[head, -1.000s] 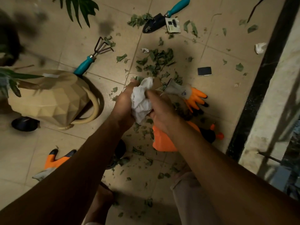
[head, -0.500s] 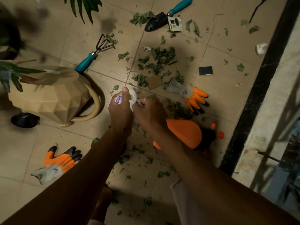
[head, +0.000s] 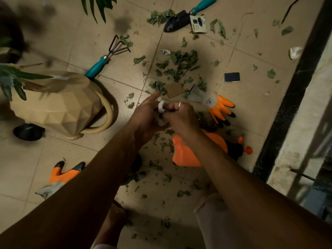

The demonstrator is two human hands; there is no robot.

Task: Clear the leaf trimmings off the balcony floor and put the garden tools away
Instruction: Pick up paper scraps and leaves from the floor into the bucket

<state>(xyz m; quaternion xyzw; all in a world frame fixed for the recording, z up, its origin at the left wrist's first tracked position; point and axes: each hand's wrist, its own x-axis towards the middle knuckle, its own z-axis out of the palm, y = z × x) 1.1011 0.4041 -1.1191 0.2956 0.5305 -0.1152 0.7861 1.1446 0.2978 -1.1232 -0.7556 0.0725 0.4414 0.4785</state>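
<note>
Leaf trimmings [head: 181, 63] strewn over the balcony floor [head: 23, 159], thickest in a heap just far of the hands, thinner near the feet.

At far left, green plant fronds [head: 10, 81] overhanging a tan faceted watering can [head: 57, 103], curved handle on its right side. Just near-left of it, a black round object [head: 27, 132], too dark to identify. Near left, an orange glove [head: 61, 177] lying flat, partly hidden by the left forearm. Far of the can, a hand rake [head: 106, 58] with teal handle, tines pointing far right, handle end just beside the can.

In the middle, left hand [head: 145, 114] and right hand [head: 179, 114] held together above the floor, both gripping a white wad [head: 160, 106]. Left hand cupped round it with one finger stretched out; right hand with fingers curled, pinching it, a ring on one finger. Just far of the hands, a brown card tag [head: 175, 90] among the leaves.

At the far edge, a trowel [head: 181, 18] with teal handle, dark blade among trimmings, a printed label [head: 197, 24] touching it. Right of the hands, a second orange glove [head: 215, 106], fingers pointing near right. Just near of that glove, an orange spray bottle [head: 186, 155] on its side, partly behind the right forearm. Further right, a small dark card [head: 232, 77], a white crumpled scrap [head: 295, 52], then a black threshold strip [head: 291, 105].
</note>
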